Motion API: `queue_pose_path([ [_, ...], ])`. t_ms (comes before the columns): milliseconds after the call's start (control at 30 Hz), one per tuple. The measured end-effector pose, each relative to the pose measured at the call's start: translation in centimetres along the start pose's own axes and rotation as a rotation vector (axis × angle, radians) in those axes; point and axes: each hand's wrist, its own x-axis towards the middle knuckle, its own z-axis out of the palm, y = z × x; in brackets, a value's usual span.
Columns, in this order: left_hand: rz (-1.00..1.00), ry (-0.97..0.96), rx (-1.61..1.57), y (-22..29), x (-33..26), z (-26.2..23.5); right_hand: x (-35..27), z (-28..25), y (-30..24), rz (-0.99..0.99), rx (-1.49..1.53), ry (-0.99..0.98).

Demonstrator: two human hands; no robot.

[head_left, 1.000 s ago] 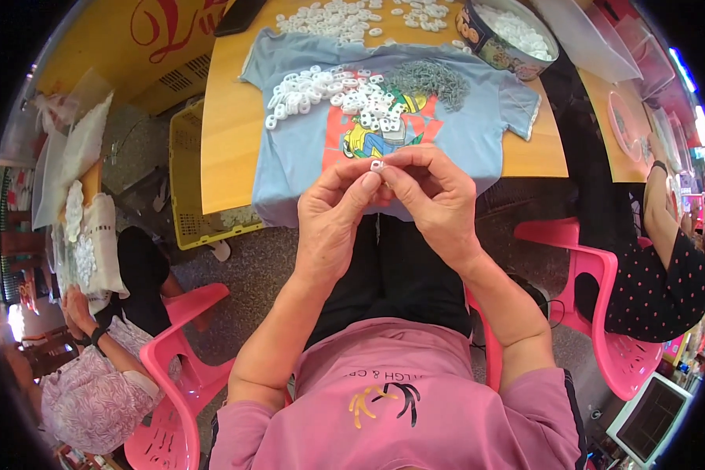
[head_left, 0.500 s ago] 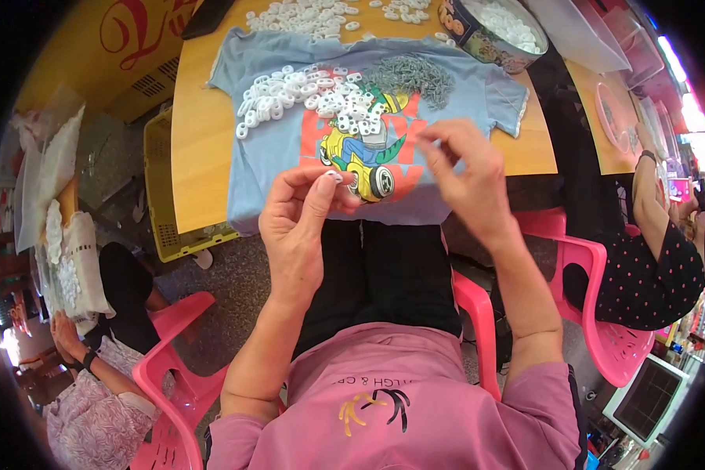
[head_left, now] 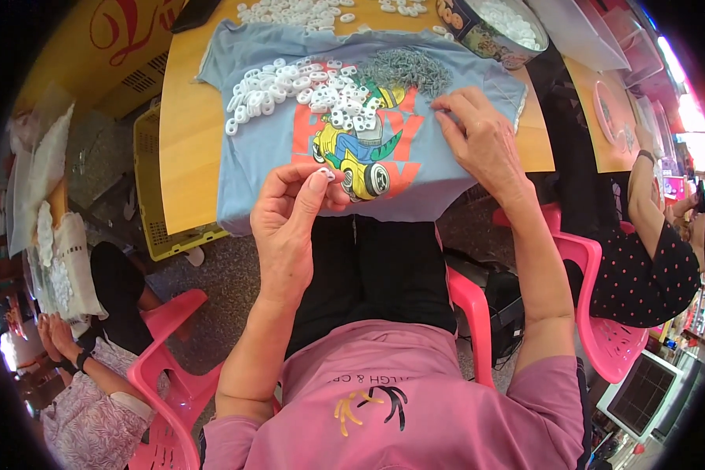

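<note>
My left hand (head_left: 286,227) is raised over the near edge of a light blue T-shirt (head_left: 251,168) spread on the table. Between its thumb and forefinger it pinches a small white plastic piece (head_left: 327,175) with dark holes. My right hand (head_left: 486,141) reaches to the near right edge of a heap of small grey metal screws (head_left: 407,70). Its thumb and forefinger are slightly apart, and no held thing shows between them. Left of the screws, a pile of similar white plastic pieces (head_left: 270,90) lies on the shirt, some with their dark holes facing up.
More loose white pieces (head_left: 298,12) lie on the wooden table (head_left: 184,157) beyond the shirt. A round tin (head_left: 497,55) of white pieces stands far right. A yellow crate (head_left: 153,196) is below the table at left. People sit on pink chairs (head_left: 603,345) at both sides.
My right hand has moved away from the left hand, up and right, to the edge of the screw heap. My left hand keeps its pinch on the white piece, shifted slightly left.
</note>
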Motion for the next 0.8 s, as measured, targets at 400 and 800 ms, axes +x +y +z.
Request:
queue_pose_path([
  [400,-0.016,-0.002,0.006,-0.3,0.3,-0.4,0.5,-0.1,0.8,0.009,0.048,-0.008],
  [800,-0.019,0.003,-0.012,-0.4,0.3,-0.5,1.4,-0.7,0.8,-0.061,-0.039,-0.149],
])
